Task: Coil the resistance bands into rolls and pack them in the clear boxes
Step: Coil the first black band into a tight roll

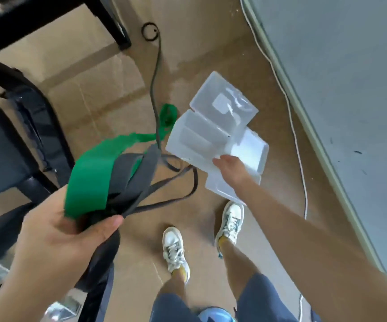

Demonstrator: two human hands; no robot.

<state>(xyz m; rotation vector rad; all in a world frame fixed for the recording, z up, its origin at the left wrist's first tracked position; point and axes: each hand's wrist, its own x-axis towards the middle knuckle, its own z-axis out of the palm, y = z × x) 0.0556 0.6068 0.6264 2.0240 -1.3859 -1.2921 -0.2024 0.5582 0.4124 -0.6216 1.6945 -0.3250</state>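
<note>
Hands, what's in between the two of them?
In the head view, loose dark bands trail from the left hand toward the right hand holding the clear boxes; brown floor shows beneath.

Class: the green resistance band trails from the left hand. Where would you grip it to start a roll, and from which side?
Probably the crumpled far end of the green resistance band, from the right: dark bands crowd it nearer the left hand. The right hand holds the clear boxes.
</note>
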